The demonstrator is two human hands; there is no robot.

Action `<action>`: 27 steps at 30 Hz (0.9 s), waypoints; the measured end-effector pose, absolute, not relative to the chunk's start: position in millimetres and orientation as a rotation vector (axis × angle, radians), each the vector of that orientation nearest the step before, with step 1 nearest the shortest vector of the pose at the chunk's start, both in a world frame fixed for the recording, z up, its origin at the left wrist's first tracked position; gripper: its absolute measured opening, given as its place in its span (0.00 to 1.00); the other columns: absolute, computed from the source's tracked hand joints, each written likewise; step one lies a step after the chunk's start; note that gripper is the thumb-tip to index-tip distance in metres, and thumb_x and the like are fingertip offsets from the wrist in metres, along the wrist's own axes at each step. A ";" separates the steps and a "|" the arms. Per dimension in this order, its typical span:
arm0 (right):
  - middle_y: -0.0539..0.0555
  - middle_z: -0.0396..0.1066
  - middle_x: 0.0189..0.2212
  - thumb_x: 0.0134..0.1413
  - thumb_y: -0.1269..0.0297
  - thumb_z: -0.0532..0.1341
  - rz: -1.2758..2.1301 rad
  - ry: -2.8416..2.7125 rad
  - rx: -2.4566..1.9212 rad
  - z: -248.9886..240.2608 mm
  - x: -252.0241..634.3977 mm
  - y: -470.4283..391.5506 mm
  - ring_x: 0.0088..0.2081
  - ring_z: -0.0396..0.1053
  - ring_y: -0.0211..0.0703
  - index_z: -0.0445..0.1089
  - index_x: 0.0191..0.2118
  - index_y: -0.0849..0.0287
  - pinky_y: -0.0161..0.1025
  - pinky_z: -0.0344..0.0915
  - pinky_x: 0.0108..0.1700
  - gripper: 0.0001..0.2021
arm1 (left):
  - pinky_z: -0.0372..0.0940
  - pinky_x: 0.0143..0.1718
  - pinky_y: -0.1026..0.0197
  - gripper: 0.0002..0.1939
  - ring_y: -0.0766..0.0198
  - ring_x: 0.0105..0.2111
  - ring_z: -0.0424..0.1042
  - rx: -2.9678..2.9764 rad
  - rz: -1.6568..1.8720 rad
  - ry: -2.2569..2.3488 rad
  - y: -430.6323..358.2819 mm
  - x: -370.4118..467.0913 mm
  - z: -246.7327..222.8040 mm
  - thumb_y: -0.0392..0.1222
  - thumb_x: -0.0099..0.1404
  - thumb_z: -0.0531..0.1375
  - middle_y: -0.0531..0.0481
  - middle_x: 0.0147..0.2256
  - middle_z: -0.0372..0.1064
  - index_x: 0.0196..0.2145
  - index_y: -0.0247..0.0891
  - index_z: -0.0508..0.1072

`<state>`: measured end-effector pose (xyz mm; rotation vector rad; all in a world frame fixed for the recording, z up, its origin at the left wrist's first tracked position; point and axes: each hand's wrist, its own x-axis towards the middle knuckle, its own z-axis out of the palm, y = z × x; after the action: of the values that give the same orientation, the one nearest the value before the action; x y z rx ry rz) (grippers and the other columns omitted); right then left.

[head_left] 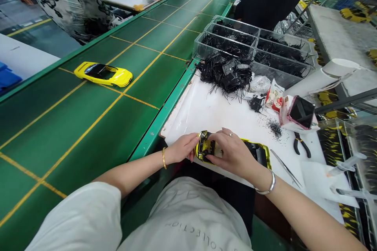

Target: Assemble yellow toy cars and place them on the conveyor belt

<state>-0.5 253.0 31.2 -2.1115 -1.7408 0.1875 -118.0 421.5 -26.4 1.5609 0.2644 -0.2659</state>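
My left hand grips the left end of a yellow toy car body at the near edge of the white worktable. Over the same body bends my right hand, its thumb and fingers closed on the inner part, where black and yellow pieces show. Any small part between those fingertips is hidden. To the right of my right hand, a yellow-edged car section with black inside comes into view; my hand covers whether both are one piece. Tweezers lie just right of it.
Left of the table runs a green conveyor belt carrying a yellow toy car. A clear divided bin and a pile hold black wired parts. Tiny black screws, pliers, a phone and syringes lie rightward. Co-workers sit beyond.
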 end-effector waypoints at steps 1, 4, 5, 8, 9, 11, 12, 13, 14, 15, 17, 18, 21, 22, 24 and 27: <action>0.54 0.71 0.35 0.47 0.65 0.68 0.185 -1.709 -2.075 27.9 0.8 250.7 0.39 0.68 0.48 0.63 0.44 0.60 0.54 0.62 0.54 0.19 | 0.59 0.18 0.65 0.31 0.65 0.16 0.67 1.552 -0.264 0.263 421.4 -118.0 -26.8 0.69 0.64 0.44 0.55 0.16 0.63 0.39 0.36 0.63; 0.53 0.72 0.36 0.48 0.63 0.70 0.193 -1.687 -2.063 20.1 3.1 247.4 0.39 0.69 0.46 0.63 0.42 0.59 0.58 0.54 0.61 0.19 | 0.60 0.18 0.65 0.32 0.64 0.16 0.67 1.515 -0.266 0.262 422.0 -118.0 -30.2 0.71 0.63 0.45 0.55 0.16 0.63 0.39 0.37 0.63; 0.53 0.72 0.36 0.47 0.62 0.71 0.205 -1.701 -2.096 19.3 3.5 249.1 0.39 0.70 0.46 0.64 0.42 0.60 0.58 0.53 0.61 0.19 | 0.60 0.18 0.65 0.31 0.64 0.16 0.67 1.502 -0.271 0.263 422.4 -118.0 -31.9 0.71 0.63 0.45 0.55 0.16 0.63 0.39 0.37 0.64; 0.52 0.73 0.32 0.43 0.60 0.73 0.291 -1.786 -2.226 22.1 4.1 264.1 0.37 0.72 0.47 0.66 0.41 0.61 0.57 0.54 0.61 0.21 | 0.59 0.18 0.65 0.31 0.64 0.17 0.68 1.492 -0.278 0.274 423.8 -117.3 -36.0 0.70 0.63 0.45 0.55 0.17 0.64 0.39 0.37 0.64; 0.53 0.73 0.32 0.41 0.60 0.74 0.328 -1.811 -2.267 23.9 4.0 271.0 0.36 0.72 0.47 0.67 0.41 0.62 0.56 0.55 0.61 0.22 | 0.59 0.18 0.65 0.30 0.64 0.16 0.68 1.497 -0.280 0.280 424.3 -116.6 -36.4 0.70 0.63 0.45 0.55 0.17 0.64 0.38 0.37 0.64; 0.55 0.74 0.33 0.40 0.61 0.75 0.389 -1.842 -2.337 28.3 2.6 282.5 0.36 0.73 0.49 0.68 0.41 0.63 0.55 0.59 0.59 0.23 | 0.59 0.18 0.65 0.30 0.63 0.17 0.68 1.500 -0.306 0.288 425.7 -114.5 -34.5 0.70 0.63 0.46 0.54 0.17 0.65 0.37 0.37 0.63; 0.56 0.74 0.32 0.40 0.62 0.75 0.404 -1.841 -2.361 30.8 0.8 284.9 0.35 0.73 0.50 0.68 0.42 0.64 0.55 0.60 0.58 0.23 | 0.59 0.18 0.65 0.29 0.63 0.17 0.69 1.493 -0.334 0.294 426.9 -113.3 -31.9 0.70 0.62 0.47 0.54 0.17 0.65 0.37 0.38 0.62; 0.56 0.74 0.32 0.40 0.63 0.74 0.398 -1.824 -2.370 33.4 -2.3 283.9 0.35 0.73 0.50 0.68 0.43 0.65 0.55 0.61 0.57 0.23 | 0.59 0.18 0.65 0.29 0.63 0.18 0.70 1.480 -0.372 0.303 428.6 -112.3 -28.2 0.69 0.62 0.48 0.54 0.18 0.66 0.36 0.38 0.62; 0.57 0.74 0.34 0.42 0.65 0.74 0.364 -1.800 -2.357 35.9 -7.1 279.0 0.37 0.73 0.51 0.68 0.44 0.66 0.56 0.60 0.58 0.23 | 0.59 0.19 0.66 0.28 0.63 0.19 0.71 1.464 -0.418 0.316 430.7 -112.0 -23.4 0.69 0.61 0.49 0.53 0.19 0.67 0.37 0.38 0.61; 0.59 0.74 0.38 0.44 0.68 0.72 0.306 -1.773 -2.319 38.0 -13.7 269.8 0.42 0.73 0.53 0.67 0.46 0.65 0.56 0.59 0.59 0.23 | 0.60 0.20 0.66 0.27 0.63 0.19 0.71 1.451 -0.473 0.324 433.3 -112.4 -17.7 0.68 0.60 0.51 0.52 0.21 0.69 0.37 0.38 0.61; 0.62 0.70 0.49 0.50 0.73 0.67 0.129 -1.644 -2.199 39.7 -32.2 240.4 0.52 0.68 0.54 0.66 0.50 0.63 0.55 0.58 0.60 0.20 | 0.61 0.22 0.67 0.26 0.64 0.21 0.73 1.454 -0.636 0.285 439.3 -115.8 -5.7 0.65 0.59 0.56 0.50 0.25 0.72 0.39 0.37 0.63; 0.61 0.68 0.52 0.54 0.74 0.64 0.060 -1.545 -2.144 38.7 -43.1 222.0 0.54 0.66 0.52 0.65 0.50 0.62 0.51 0.60 0.58 0.17 | 0.61 0.22 0.67 0.26 0.64 0.22 0.73 1.456 -0.750 0.236 442.2 -118.2 -0.4 0.64 0.59 0.57 0.48 0.27 0.74 0.38 0.36 0.64; 0.54 0.71 0.32 0.62 0.65 0.58 0.213 -1.083 -2.192 26.1 -72.7 168.1 0.33 0.68 0.40 0.67 0.38 0.59 0.37 0.65 0.34 0.04 | 0.62 0.22 0.66 0.28 0.64 0.22 0.73 1.489 -1.017 0.151 444.7 -122.9 7.9 0.65 0.61 0.53 0.44 0.28 0.74 0.33 0.33 0.70; 0.52 0.68 0.26 0.64 0.60 0.56 0.386 -0.927 -2.241 18.6 -79.5 154.6 0.27 0.64 0.38 0.66 0.32 0.59 0.36 0.61 0.29 0.11 | 0.62 0.22 0.66 0.28 0.64 0.22 0.73 1.516 -1.027 0.179 442.3 -122.3 7.6 0.65 0.62 0.52 0.44 0.27 0.74 0.33 0.33 0.70; 0.51 0.64 0.21 0.66 0.52 0.50 0.728 -0.648 -2.210 0.1 -87.8 137.9 0.23 0.60 0.38 0.60 0.25 0.59 0.37 0.57 0.27 0.20 | 0.62 0.23 0.66 0.25 0.65 0.22 0.73 1.529 -0.987 0.231 431.8 -118.1 3.4 0.62 0.61 0.55 0.46 0.28 0.74 0.34 0.34 0.70; 0.51 0.61 0.20 0.64 0.44 0.48 0.975 -0.338 -1.969 -26.6 -89.8 133.0 0.24 0.60 0.39 0.56 0.24 0.58 0.37 0.57 0.28 0.25 | 0.63 0.25 0.67 0.20 0.67 0.23 0.73 1.414 -0.970 0.181 408.0 -110.8 -7.4 0.57 0.57 0.61 0.51 0.27 0.73 0.35 0.35 0.69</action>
<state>-89.8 133.0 -26.6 -1.9693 -0.3376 0.9750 -110.8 408.0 -7.4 1.4145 0.1809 -0.9698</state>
